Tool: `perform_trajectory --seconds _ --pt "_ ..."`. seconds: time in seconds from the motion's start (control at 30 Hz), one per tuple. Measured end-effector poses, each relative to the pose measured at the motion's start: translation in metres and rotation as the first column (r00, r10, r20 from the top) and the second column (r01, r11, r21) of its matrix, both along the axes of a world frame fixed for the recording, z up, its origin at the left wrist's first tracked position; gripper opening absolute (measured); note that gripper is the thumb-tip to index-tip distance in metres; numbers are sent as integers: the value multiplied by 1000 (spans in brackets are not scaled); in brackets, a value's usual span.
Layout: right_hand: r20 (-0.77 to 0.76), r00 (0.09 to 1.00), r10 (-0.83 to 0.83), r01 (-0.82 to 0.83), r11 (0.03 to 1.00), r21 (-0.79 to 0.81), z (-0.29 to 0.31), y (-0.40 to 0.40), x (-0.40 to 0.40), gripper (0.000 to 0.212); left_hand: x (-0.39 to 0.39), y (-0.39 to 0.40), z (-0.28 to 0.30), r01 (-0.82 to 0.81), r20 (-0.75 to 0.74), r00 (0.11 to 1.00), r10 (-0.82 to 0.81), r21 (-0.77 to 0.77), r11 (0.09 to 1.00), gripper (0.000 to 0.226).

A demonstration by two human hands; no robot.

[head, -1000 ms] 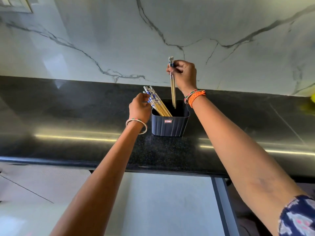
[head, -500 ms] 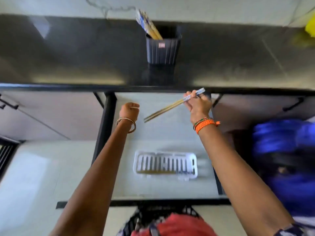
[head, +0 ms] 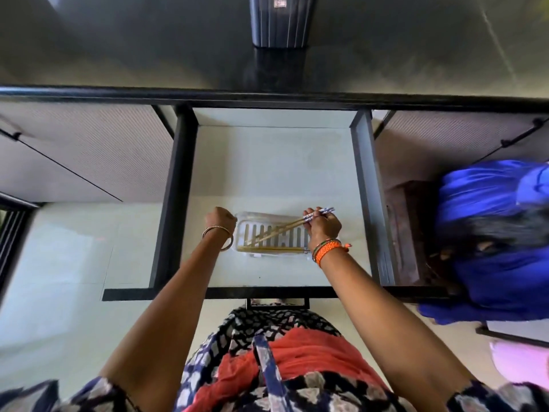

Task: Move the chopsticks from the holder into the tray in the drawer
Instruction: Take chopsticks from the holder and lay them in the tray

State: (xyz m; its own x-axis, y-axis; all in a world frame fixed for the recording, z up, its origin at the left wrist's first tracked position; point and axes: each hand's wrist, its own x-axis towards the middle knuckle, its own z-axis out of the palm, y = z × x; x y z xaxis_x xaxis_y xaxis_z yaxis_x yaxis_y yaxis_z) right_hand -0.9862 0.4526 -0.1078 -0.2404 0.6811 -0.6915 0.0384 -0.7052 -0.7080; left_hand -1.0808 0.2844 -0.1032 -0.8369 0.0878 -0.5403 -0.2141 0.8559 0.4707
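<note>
My right hand (head: 323, 225) grips a pair of wooden chopsticks (head: 276, 233) by their blue-patterned ends, slanting them down to the left over the white slotted tray (head: 249, 218) in the open drawer (head: 267, 162). Another pair of chopsticks (head: 267, 248) lies along the tray's near edge. My left hand (head: 220, 219) is a closed fist with nothing in it, touching or just beside the tray's left end. The dark ribbed holder (head: 280, 22) stands on the black counter (head: 118, 49) above the drawer, its top cut off by the frame.
The drawer has black side rails (head: 170, 203) and a black front edge (head: 237, 292). Grey cabinet fronts (head: 83, 150) flank it. A person in blue (head: 499, 233) crouches at the right beside a brown box (head: 407, 233).
My right hand has carried the chopsticks from the holder down into the drawer, over the tray. My left hand dropped from the holder to the tray's left end. The view tilted downward.
</note>
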Motion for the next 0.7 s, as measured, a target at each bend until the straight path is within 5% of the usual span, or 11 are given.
perform_trajectory --seconds 0.43,0.7 --pt "-24 995 -96 94 994 -47 -6 -10 8 33 7 -11 3 -20 23 1000 20 -10 1000 22" --pt "1 993 -118 115 964 -239 -2 -5 8 30 8 -12 2 -28 19 999 28 -5 1000 20"
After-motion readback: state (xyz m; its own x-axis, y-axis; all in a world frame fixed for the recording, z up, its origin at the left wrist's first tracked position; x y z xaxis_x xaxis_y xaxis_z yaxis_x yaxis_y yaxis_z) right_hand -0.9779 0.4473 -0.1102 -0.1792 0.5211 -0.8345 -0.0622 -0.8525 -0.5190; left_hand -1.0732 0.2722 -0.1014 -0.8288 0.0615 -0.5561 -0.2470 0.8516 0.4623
